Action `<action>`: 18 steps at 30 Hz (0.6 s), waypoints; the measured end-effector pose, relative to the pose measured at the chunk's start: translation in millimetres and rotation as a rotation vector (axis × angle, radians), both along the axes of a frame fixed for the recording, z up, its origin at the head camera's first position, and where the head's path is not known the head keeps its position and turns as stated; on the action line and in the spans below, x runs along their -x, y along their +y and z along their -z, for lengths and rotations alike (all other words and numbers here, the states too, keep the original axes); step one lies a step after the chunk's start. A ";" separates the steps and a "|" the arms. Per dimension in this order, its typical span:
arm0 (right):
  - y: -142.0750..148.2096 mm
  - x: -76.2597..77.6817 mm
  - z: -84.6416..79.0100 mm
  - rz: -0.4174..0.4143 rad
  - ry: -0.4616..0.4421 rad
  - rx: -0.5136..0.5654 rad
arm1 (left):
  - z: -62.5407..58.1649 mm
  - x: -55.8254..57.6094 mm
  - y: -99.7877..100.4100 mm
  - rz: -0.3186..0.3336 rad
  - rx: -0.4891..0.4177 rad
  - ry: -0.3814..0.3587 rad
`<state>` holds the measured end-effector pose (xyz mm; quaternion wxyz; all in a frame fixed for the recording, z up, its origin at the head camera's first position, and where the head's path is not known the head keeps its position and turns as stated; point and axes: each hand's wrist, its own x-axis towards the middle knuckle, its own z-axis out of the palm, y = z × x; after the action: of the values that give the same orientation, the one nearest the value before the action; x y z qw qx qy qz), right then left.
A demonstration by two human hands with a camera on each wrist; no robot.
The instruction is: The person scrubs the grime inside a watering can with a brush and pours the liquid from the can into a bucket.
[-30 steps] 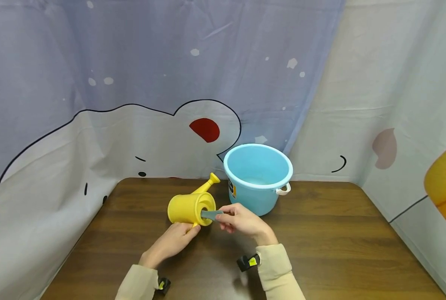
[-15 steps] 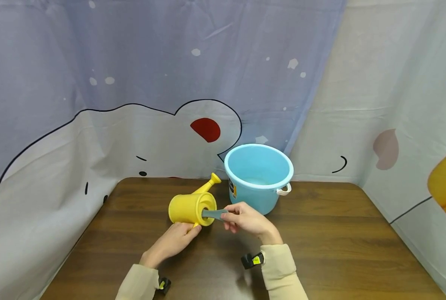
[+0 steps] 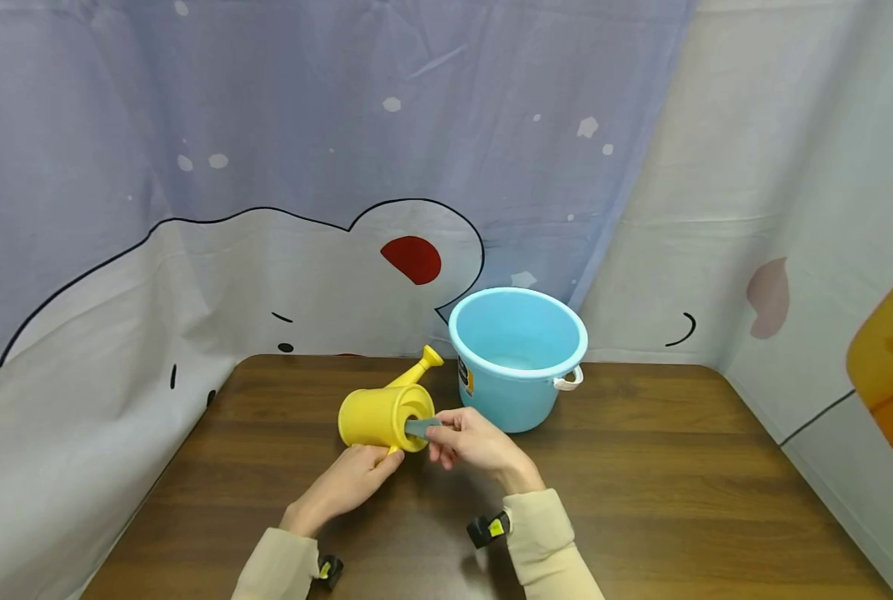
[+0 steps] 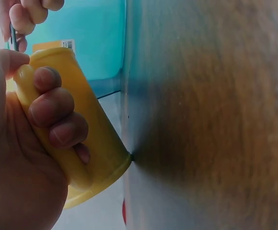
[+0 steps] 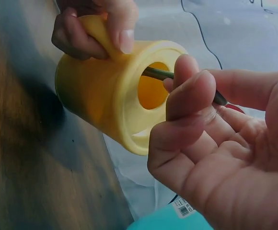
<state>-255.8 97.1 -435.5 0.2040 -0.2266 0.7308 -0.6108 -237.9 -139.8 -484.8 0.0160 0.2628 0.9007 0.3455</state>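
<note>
A yellow watering can (image 3: pixel 371 417) is tipped over, its top opening turned to the right and its spout pointing up toward the back. My left hand (image 3: pixel 347 482) grips the can's handle; in the left wrist view the fingers (image 4: pixel 52 108) curl round it. Between thumb and fingers, my right hand (image 3: pixel 480 447) pinches a flat grey-blue stick-like tool (image 3: pixel 419 427). One end of that tool is inside the can's round opening and hidden. Seen from the right wrist, the tool (image 5: pixel 159 73) appears as a thin dark strip crossing the opening.
Behind the right hand stands a light blue bucket (image 3: pixel 508 402) with a white handle (image 3: pixel 569 381). A brown wooden table (image 3: pixel 679 483) lies beneath everything. A printed curtain (image 3: pixel 266 275) hangs along the table's back edge and sides.
The right hand first drew slightly right with the tool, then moved back left, so less of the tool now shows outside the can. The left hand and can stay nearly still.
</note>
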 end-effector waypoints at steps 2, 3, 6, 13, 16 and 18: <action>0.4 0.1 -0.9 -0.001 0.004 0.000 | 0.1 0.7 -0.7 0.004 0.001 -0.001; 0.9 0.1 -1.6 -0.002 0.007 -0.001 | 0.1 0.8 -1.0 0.006 0.000 -0.005; 4.3 -1.8 -5.1 -0.013 0.027 0.001 | -0.2 0.9 -0.9 0.013 -0.007 -0.013; 15.6 -1.1 -8.4 -0.068 -0.021 0.033 | 0.7 0.8 -1.2 -0.004 0.002 0.004; 22.7 -0.6 -10.5 -0.083 -0.053 0.058 | 1.5 0.9 -2.1 -0.009 -0.002 0.015; 26.3 -0.6 -12.2 -0.086 -0.052 0.064 | 1.9 1.0 -2.4 -0.010 -0.003 0.017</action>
<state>-255.2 123.4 -423.4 0.2417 -0.2481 0.6949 -0.6302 -238.9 -142.3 -486.7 0.0059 0.2612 0.9016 0.3447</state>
